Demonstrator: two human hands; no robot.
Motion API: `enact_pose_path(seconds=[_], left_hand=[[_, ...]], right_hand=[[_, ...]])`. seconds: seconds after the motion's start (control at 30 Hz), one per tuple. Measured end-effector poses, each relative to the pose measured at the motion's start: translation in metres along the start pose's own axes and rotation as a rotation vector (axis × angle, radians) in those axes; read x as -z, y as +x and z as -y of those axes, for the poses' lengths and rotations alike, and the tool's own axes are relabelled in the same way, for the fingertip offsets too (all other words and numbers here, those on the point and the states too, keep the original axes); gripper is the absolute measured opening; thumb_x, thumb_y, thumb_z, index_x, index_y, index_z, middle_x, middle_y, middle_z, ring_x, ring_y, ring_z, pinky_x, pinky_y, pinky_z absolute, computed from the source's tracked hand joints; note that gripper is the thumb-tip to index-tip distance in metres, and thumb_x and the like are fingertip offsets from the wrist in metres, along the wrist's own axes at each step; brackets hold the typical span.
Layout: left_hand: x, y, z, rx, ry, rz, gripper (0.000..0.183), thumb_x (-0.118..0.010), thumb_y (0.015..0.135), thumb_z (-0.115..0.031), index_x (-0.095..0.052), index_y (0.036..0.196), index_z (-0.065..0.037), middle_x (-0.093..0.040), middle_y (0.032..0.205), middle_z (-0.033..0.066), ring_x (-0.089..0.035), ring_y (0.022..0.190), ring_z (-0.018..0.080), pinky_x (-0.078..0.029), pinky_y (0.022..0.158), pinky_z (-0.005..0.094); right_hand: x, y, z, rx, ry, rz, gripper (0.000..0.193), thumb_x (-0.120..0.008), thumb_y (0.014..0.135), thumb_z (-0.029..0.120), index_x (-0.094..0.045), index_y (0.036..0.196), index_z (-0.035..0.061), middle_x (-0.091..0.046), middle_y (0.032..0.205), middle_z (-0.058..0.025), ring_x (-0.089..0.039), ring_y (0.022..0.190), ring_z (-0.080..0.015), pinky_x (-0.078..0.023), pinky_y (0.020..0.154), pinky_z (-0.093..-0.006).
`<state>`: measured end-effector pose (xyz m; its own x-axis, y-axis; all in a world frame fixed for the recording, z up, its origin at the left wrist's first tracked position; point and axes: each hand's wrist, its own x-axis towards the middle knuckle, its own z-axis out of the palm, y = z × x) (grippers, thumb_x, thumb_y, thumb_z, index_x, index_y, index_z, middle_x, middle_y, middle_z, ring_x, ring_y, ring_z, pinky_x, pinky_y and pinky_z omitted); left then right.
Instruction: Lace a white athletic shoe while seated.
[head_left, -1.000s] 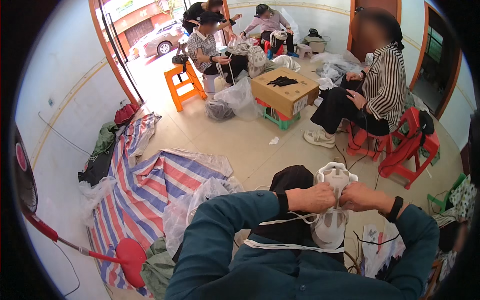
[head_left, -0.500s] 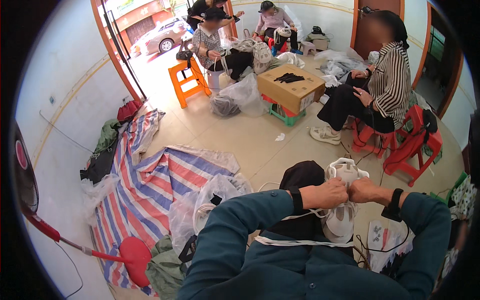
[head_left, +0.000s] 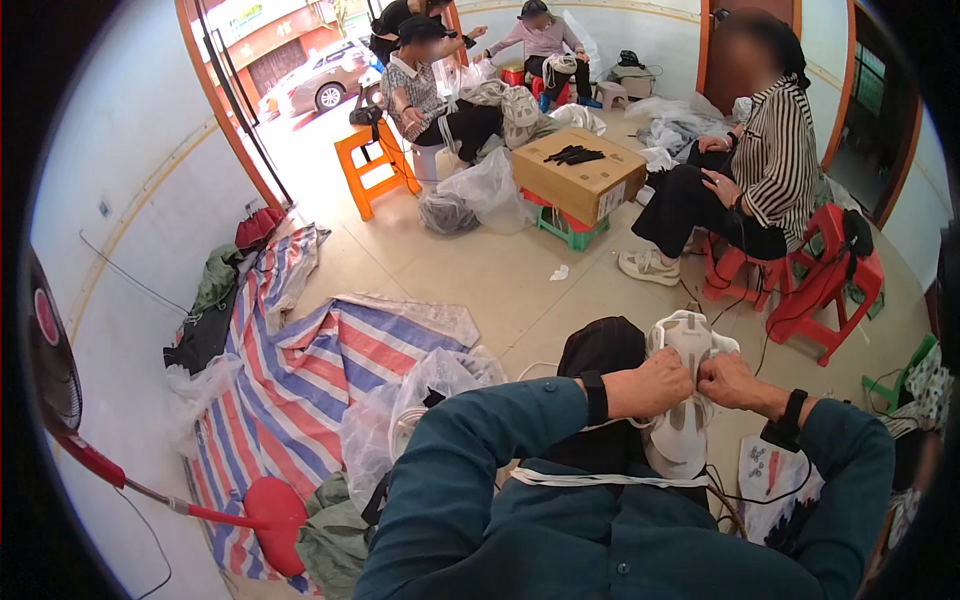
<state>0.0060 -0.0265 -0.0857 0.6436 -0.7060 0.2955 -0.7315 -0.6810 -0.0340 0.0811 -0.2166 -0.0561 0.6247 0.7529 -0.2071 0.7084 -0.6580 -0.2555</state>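
Head view: bare floor (head_left: 480,270) lies open ahead, a striped tarp (head_left: 300,370) to the left. Forearms bent inward, the left hand (head_left: 655,382) and right hand (head_left: 728,380) meet, both closed on a white shoe (head_left: 680,400) over the lap.

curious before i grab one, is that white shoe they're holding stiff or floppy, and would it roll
The white shoe probably keeps its shape: it stands up between the left hand and right hand without sagging. Its loose white lace looks floppy and could snag. With a flat sole it seems unlikely to roll.
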Motion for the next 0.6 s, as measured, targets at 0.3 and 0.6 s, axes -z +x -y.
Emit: enact_pose_path(seconds=[0.3, 0.6], left_hand=[[0.000, 0.010, 0.011, 0.056, -0.061, 0.102, 0.011, -0.065, 0.067, -0.015, -0.069, 0.066, -0.004, -0.066, 0.069, 0.0133, -0.065, 0.076, 0.0287, -0.045, 0.074, 0.0392], [-0.007, 0.000, 0.013, 0.025, -0.105, 0.026, 0.012, -0.066, 0.067, -0.016, -0.066, 0.063, -0.005, -0.065, 0.070, 0.0125, -0.061, 0.078, 0.0288, -0.043, 0.076, 0.0390]], right_hand=[[-0.002, -0.006, -0.001, 0.017, 0.082, -0.075, 0.018, -0.061, 0.073, 0.019, -0.071, 0.077, 0.0041, -0.067, 0.073, -0.0186, -0.064, 0.073, -0.0373, -0.049, 0.074, -0.0464], [0.009, 0.003, -0.002, 0.078, 0.018, 0.111, 0.020, -0.063, 0.071, 0.020, -0.073, 0.082, 0.0073, -0.069, 0.079, -0.0164, -0.066, 0.081, -0.0346, -0.051, 0.075, -0.0457]])
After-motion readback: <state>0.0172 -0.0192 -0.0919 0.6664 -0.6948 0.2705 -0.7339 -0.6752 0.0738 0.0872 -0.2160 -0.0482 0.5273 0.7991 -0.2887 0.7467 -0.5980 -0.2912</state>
